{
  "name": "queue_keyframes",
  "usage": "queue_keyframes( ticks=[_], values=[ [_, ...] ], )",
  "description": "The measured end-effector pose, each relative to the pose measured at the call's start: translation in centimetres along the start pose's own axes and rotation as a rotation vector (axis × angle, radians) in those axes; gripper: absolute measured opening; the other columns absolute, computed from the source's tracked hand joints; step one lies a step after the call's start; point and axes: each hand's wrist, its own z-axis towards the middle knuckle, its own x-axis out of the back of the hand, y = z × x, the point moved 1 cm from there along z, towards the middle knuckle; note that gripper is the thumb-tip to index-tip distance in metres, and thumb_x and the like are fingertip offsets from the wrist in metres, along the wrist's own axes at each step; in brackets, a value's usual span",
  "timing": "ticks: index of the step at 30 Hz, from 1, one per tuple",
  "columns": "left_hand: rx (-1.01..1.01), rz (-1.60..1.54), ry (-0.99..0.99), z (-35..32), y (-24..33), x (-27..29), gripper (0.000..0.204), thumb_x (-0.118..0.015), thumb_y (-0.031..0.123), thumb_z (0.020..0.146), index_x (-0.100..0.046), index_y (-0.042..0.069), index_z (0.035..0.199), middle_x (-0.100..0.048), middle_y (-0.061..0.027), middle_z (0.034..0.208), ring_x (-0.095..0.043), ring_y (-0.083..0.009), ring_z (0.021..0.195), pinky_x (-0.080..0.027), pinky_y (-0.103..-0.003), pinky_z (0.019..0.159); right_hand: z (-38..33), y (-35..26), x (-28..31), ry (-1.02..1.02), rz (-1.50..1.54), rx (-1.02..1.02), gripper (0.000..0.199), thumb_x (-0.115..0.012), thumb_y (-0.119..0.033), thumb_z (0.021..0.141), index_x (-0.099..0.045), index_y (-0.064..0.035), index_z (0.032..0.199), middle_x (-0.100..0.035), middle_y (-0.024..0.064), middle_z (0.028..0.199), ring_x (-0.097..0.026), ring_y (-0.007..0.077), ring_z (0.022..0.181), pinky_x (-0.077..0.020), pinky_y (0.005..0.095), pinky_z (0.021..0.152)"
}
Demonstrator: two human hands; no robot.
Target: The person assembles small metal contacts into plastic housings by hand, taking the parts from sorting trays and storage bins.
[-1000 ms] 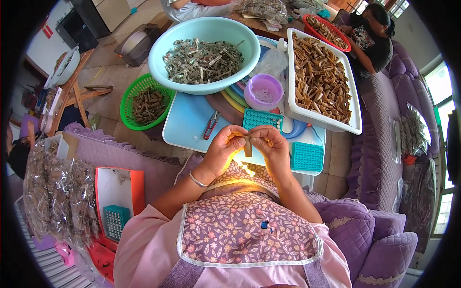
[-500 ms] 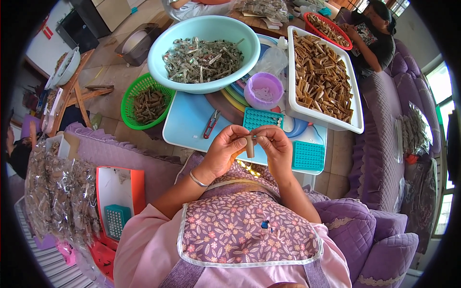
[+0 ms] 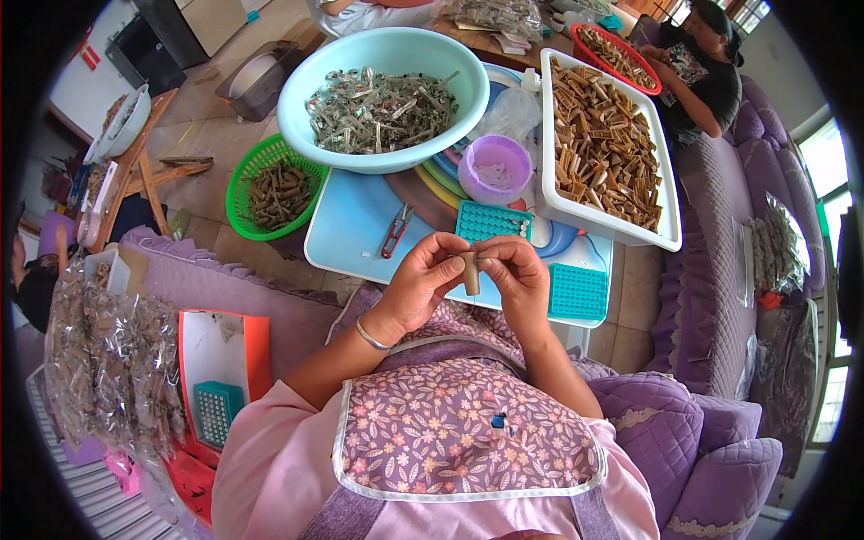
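Note:
Between my two hands, just over the near edge of the blue table (image 3: 355, 243), is a small brown tube (image 3: 471, 274), standing roughly upright. My left hand (image 3: 432, 274) pinches it from the left with thumb and forefinger. From the other side my right hand (image 3: 511, 274) is closed at its upper end; whatever tiny piece its fingertips may hold is hidden. A thin line hangs below the tube. Just beyond the fingers lies a teal tray with small cells (image 3: 486, 219), bearing a few pale bits. Another teal tray (image 3: 578, 292) sits to the right.
Red-handled snips (image 3: 394, 236) lie left of my hands. Behind stand a large pale-blue basin (image 3: 292, 112) of wrapped pieces, a purple bowl (image 3: 495, 184) and a white bin (image 3: 670, 202) of brown tubes. A green basket (image 3: 238, 202) is at left. Another person (image 3: 706, 81) sits at far right.
Both hands stay in nearly the same place, gripping the tube. A bright yellow glint below the tube is gone, and a thin line shows there now.

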Motion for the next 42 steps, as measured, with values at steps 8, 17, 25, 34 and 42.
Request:
queue_keyframes(
  ticks=[8, 17, 25, 34, 42],
  values=[
    [-0.036, -0.014, -0.012, -0.1, -0.7, 0.2, 0.018, -0.058, 0.009, 0.094, -0.054, 0.006, 0.111, -0.06, -0.0044, 0.106, -0.059, -0.0141, 0.1, -0.049, -0.03, 0.089, -0.1, 0.4, 0.0, -0.028, 0.421, -0.344, 0.016, -0.068, 0.001, 0.084, -0.061, -0.0024, 0.098, -0.063, 0.0069, 0.1, -0.06, 0.0147, 0.094, -0.0496, 0.0273, 0.083],
    [0.006, -0.076, 0.019, 0.1, -0.7, 0.4, 0.019, -0.057, 0.012, 0.095, -0.054, 0.005, 0.112, -0.061, -0.0061, 0.107, -0.061, -0.0166, 0.102, -0.051, -0.032, 0.087, 0.1, 1.0, 1.1, -0.04, 0.423, -0.399, 0.011, -0.067, -0.001, 0.085, -0.063, -0.0017, 0.095, -0.063, 0.0105, 0.11, -0.06, 0.0185, 0.101, -0.0466, 0.0311, 0.091],
    [0.05, -0.024, 0.066, -0.2, -0.6, 0.8, 0.017, -0.058, 0.01, 0.094, -0.055, 0.006, 0.11, -0.062, -0.0069, 0.108, -0.061, -0.0177, 0.104, -0.05, -0.031, 0.089, -0.2, 0.7, 0.6, -0.037, 0.078, -0.267, 0.007, -0.061, 0.003, 0.088, -0.061, 0.0001, 0.094, -0.053, 0.0083, 0.111, -0.06, 0.0158, 0.098, -0.0483, 0.0285, 0.087],
    [0.027, 0.033, 0.071, 0.0, -0.7, 0.3, 0.017, -0.061, 0.007, 0.092, -0.055, 0.006, 0.107, -0.062, -0.005, 0.104, -0.061, -0.0153, 0.098, -0.049, -0.03, 0.09, -0.2, -0.3, 0.9, -0.076, -0.165, -0.065, 0.006, -0.062, 0.004, 0.086, -0.059, 0.0009, 0.088, -0.052, 0.0097, 0.105, -0.062, 0.0195, 0.095, -0.0497, 0.0285, 0.082],
    [0.032, 0.015, 0.078, -0.2, -0.8, 0.2, 0.019, -0.065, 0.009, 0.09, -0.056, 0.006, 0.106, -0.062, -0.0028, 0.1, -0.061, -0.0105, 0.093, -0.052, -0.026, 0.084, -0.2, -0.8, 0.8, -0.151, -0.353, 0.016, 0.011, -0.064, 0.008, 0.08, -0.06, 0.0011, 0.088, -0.057, 0.0115, 0.102, -0.063, 0.0204, 0.092, -0.0549, 0.0284, 0.075]
  ],
)
